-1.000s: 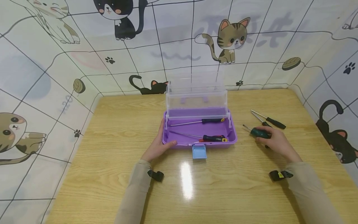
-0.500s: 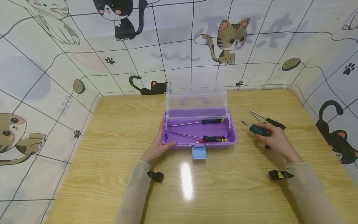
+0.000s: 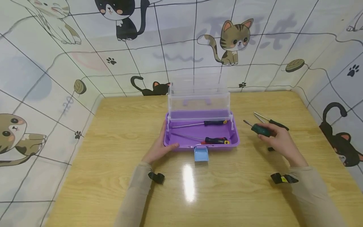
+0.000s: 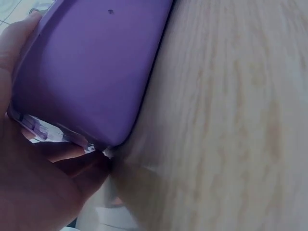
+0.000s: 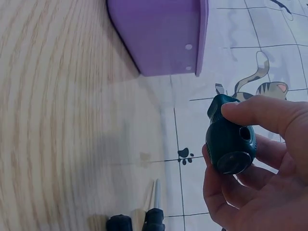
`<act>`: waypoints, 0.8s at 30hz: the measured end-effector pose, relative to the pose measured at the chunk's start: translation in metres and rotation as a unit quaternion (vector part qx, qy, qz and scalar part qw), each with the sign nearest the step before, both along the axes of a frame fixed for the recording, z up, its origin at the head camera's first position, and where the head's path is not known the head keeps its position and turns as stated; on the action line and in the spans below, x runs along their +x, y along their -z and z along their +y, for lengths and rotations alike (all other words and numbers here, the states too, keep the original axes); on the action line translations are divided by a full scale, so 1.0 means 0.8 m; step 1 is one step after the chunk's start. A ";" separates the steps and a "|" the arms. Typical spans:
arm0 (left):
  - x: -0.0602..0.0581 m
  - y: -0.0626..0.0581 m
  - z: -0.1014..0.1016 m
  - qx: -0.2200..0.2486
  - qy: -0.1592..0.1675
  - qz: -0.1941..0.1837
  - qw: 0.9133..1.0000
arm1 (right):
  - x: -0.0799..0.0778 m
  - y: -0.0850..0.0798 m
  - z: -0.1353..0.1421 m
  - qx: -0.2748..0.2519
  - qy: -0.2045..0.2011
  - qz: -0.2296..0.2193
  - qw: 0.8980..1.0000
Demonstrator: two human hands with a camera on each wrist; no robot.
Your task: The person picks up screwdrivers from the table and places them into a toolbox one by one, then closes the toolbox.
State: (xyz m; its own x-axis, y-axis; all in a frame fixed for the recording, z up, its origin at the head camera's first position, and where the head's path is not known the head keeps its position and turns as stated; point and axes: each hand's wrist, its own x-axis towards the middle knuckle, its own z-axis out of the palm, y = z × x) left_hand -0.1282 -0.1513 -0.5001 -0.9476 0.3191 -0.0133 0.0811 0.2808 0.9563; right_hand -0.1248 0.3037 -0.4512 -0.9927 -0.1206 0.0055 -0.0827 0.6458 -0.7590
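"How many screwdrivers (image 3: 260,130)?"

"6 in sight: 4 black, 1 green and 1 red, mostly hidden."

"Split how?"

"3 in the box (image 3: 195,130), 2 on the table (image 3: 119,135), 1 in the right hand (image 3: 283,143)."

"And boxes?"

"1, with 1 lid (image 3: 199,103) and 1 latch (image 3: 201,154). Tables, also 1."

"Hands?"

"2, counting the left hand (image 3: 158,149). Also 2 sleeves (image 3: 134,192) and 2 wrist cameras (image 3: 156,177)."

"What is printed around the table?"

"2 yarn balls (image 3: 295,65), 4 paw prints (image 3: 353,70) and at least 6 cats (image 3: 236,37); a 7th, at the right edge, is too cut off to tell."
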 end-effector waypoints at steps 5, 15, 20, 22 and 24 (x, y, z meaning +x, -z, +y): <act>-0.003 -0.009 0.000 -0.038 -0.003 0.007 0.999 | 0.007 -0.004 -0.004 -0.002 -0.004 0.008 1.000; -0.021 -0.013 0.009 -0.066 -0.010 0.051 0.996 | 0.014 0.000 -0.009 -0.003 -0.006 0.036 0.999; -0.015 -0.036 0.013 -0.022 0.013 0.023 0.999 | 0.015 0.004 -0.012 -0.010 -0.009 0.053 0.999; -0.013 -0.046 0.015 -0.008 0.021 0.014 1.000 | 0.014 0.004 -0.013 -0.010 -0.010 0.058 0.998; -0.011 -0.052 0.016 -0.011 0.026 0.008 1.000 | 0.012 0.001 -0.015 -0.011 -0.011 0.059 0.998</act>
